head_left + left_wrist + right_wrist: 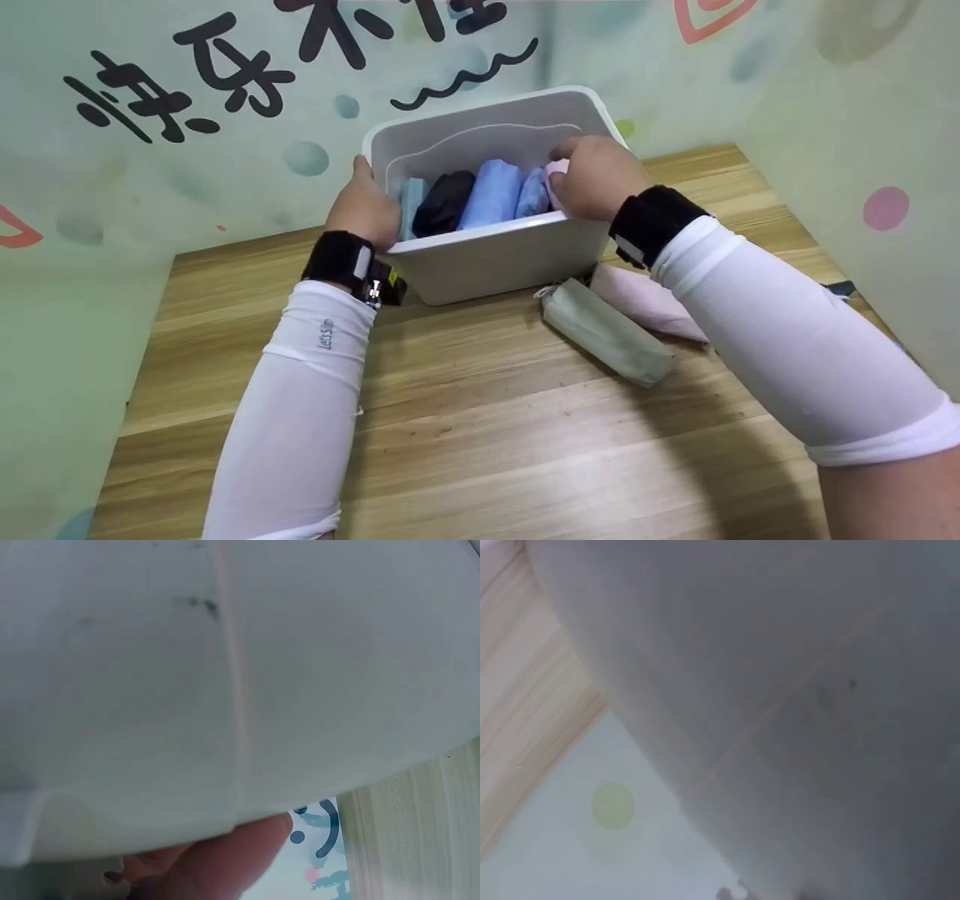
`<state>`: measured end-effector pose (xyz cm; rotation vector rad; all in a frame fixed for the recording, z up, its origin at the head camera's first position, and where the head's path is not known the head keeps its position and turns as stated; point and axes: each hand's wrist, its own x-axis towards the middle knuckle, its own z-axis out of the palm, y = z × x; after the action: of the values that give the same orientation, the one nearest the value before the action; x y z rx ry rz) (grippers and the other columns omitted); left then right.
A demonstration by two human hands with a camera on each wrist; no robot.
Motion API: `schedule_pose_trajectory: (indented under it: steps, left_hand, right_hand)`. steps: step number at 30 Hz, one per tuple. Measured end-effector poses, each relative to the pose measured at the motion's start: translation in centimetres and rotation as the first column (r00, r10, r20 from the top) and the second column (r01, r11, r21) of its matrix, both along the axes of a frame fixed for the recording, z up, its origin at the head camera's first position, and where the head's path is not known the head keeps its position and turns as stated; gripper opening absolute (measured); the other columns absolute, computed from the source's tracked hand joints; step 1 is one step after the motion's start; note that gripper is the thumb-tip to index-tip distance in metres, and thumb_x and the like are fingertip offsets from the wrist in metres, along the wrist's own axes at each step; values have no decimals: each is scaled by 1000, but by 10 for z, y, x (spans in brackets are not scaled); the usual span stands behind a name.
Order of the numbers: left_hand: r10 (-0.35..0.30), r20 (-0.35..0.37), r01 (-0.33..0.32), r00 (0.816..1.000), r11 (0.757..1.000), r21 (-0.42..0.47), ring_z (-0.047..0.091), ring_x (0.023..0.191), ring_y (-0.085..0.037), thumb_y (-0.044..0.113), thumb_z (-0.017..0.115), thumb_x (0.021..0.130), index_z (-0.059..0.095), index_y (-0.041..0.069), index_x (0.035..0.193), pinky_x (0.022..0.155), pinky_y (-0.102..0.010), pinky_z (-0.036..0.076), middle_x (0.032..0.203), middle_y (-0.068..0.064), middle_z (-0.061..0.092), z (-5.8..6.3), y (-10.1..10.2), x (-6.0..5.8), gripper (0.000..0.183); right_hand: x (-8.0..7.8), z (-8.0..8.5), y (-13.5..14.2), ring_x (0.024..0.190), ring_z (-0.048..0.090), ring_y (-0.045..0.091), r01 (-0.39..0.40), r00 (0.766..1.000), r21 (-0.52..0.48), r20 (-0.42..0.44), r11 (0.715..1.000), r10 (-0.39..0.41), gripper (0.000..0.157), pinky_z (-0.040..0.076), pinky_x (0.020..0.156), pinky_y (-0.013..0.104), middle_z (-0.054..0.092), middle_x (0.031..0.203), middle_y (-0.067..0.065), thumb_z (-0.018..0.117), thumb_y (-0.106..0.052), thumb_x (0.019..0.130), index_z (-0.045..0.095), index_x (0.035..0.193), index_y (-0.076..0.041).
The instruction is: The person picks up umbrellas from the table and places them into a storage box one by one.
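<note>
A white plastic bin (495,259) stands by the back wall, its opening facing me. My left hand (364,206) grips its left end, with the thumb up along the rim; fingertips (240,855) show below the bin wall in the left wrist view. My right hand (600,176) reaches over the right front corner, thumb and forefinger around the top of a pink rolled bundle (556,171) inside. Beside that, in a row, stand a patterned blue bundle (532,195), a larger blue one (493,193), a black one (445,202) and a teal one (412,202).
On the wooden tabletop (465,450), right of the bin, lie a grey-green rolled bundle (607,330) with a loop at its end and a pink bundle (645,300), partly behind my right forearm. A small dark object (840,288) lies near the right wall. Printed walls border the table.
</note>
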<state>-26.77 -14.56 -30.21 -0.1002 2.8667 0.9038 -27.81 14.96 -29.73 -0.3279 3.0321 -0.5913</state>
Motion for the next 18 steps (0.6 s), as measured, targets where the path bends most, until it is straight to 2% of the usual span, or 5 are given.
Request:
schedule_pose_trajectory:
  steps: [4, 8, 11, 15, 18]
  left_hand:
    - [0, 9, 0, 1000, 1000, 4, 44, 148, -36, 28, 36, 109, -14, 0, 166, 125, -46, 33, 167, -27, 34, 1, 0, 0, 81]
    - [2, 13, -2, 1000, 1000, 2, 43, 150, -36, 32, 35, 110, -15, 1, 165, 126, -46, 32, 167, -27, 33, 1, 0, -1, 81]
    - [1, 14, -1, 1000, 1000, 0, 41, 151, -36, 31, 35, 110, -15, 0, 165, 127, -46, 31, 168, -27, 32, 0, 0, -1, 81]
    - [-5, 13, 4, 1000, 1000, 2, 46, 147, -36, 22, 37, 106, -14, 0, 165, 124, -46, 35, 167, -27, 34, 0, 0, -1, 82]
    - [-9, 17, 9, 1000, 1000, 4, 49, 142, -36, 15, 37, 103, -15, 0, 165, 121, -47, 39, 165, -28, 37, 1, 0, 0, 83]
  right_hand:
    - [6, 2, 7, 128, 61, 38, -34, 999, -119, -28, 992, 31, 46, 45, 115, 53, 66, 141, 21, 51, -26, 104, 63, 143, -3]
    - [15, 6, 17, 127, 59, 38, -58, 998, -242, -44, 969, 49, 44, 46, 113, 55, 65, 142, 19, 54, -23, 105, 63, 143, -3]
    - [23, 7, 31, 124, 60, 39, -61, 995, -307, -92, 950, 34, 42, 48, 110, 55, 64, 141, 20, 55, -22, 105, 63, 142, -3]
    - [33, 10, 59, 124, 62, 42, -31, 988, -340, -152, 940, -23, 42, 49, 109, 57, 61, 143, 22, 55, -22, 106, 62, 143, -4]
    - [38, 12, 83, 126, 60, 43, -1, 983, -314, -177, 949, -58, 43, 48, 109, 59, 60, 145, 22, 54, -23, 106, 62, 144, -5]
